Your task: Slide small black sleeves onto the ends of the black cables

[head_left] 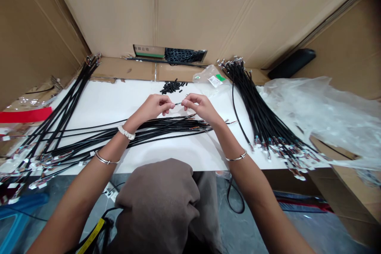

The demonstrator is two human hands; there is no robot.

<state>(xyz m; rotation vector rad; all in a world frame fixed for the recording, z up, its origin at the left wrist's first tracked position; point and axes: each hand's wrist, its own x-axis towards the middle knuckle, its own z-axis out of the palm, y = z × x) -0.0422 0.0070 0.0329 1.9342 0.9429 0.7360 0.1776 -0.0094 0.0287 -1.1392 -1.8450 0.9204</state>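
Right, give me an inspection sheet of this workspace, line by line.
Surface: white tabletop, cardboard along its far edge.
Job's things: cable end pinched between fingers of both hands; short black tubes piled beyond.
Grippers: left hand and right hand, bare, fingertips nearly meeting.
Clutter: clear plastic sheeting; labelled plastic bag.
Cables: black, connector-ended; left bundle, front bundle, right bundle.
Surroundings: cardboard walls; blue plastic object low left.
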